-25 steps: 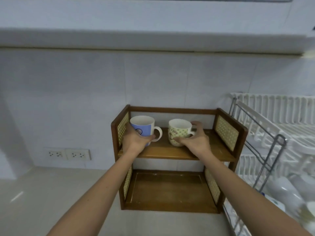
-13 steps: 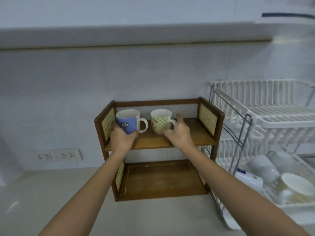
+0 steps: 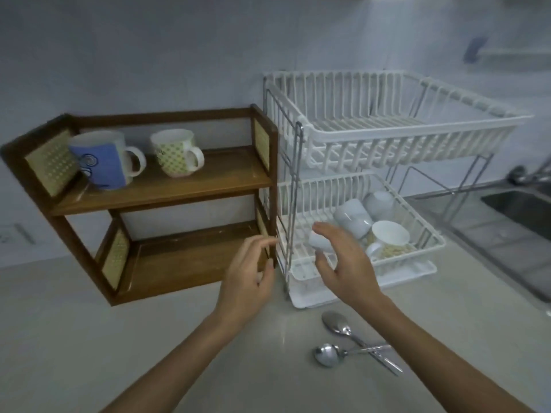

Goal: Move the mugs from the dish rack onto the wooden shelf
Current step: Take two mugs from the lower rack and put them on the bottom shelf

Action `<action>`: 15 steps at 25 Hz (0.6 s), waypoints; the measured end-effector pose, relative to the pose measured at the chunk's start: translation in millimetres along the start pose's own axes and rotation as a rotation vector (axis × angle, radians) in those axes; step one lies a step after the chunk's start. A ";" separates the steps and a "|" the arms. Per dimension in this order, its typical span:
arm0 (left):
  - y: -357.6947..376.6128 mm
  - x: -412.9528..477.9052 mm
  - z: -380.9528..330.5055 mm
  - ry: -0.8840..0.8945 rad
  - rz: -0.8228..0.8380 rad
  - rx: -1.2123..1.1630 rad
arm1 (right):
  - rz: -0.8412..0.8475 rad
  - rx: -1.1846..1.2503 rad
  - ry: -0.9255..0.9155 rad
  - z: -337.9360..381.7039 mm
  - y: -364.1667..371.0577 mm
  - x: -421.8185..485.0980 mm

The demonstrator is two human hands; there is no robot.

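A blue-and-white mug (image 3: 101, 160) and a green-dotted white mug (image 3: 176, 152) stand upright on the top board of the wooden shelf (image 3: 226, 174) at the left. The white two-tier dish rack (image 3: 402, 138) stands to its right; its lower tier holds several white mugs (image 3: 353, 219), some lying on their sides, one patterned mug (image 3: 389, 238) facing me. My left hand (image 3: 249, 278) hovers open in front of the shelf's right post. My right hand (image 3: 343, 263) is open in front of the rack's lower tier, empty and partly hiding a mug (image 3: 316, 242).
Two metal spoons (image 3: 351, 342) lie crossed on the pale counter in front of the rack. A steel sink (image 3: 518, 213) with a tap is at the far right. The rack's upper tier and the shelf's lower board hold nothing. A wall socket is at the far left.
Both hands have let go of the two mugs on the shelf and dropped down to the right, toward the rack's lower tier. My view has turned right and down.
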State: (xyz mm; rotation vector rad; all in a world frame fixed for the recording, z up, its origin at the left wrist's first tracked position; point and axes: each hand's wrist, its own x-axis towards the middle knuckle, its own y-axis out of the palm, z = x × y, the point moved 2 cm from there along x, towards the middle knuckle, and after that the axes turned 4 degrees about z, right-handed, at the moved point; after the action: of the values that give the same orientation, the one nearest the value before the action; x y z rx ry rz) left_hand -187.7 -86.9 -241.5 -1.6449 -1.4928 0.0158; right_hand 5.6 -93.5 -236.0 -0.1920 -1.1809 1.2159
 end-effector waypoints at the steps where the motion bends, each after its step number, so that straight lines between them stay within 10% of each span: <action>1: 18.1 2.1 -10.5 0.049 0.053 -0.027 | 0.011 -0.029 0.054 -21.6 -10.6 -5.2; 5: 94.1 23.2 -34.3 0.016 0.202 -0.095 | 0.127 -0.198 0.215 -103.5 -46.4 -9.6; 15: 204.2 104.0 -3.8 -1.125 0.003 -0.462 | 1.072 -0.877 -0.034 -198.5 -64.9 57.1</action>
State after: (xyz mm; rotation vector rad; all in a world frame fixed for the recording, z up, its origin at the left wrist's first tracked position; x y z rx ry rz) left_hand 5.0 18.9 -306.3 -2.1410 -2.4454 0.7578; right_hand 193.1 14.4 -246.1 -1.6233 -1.6418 1.4791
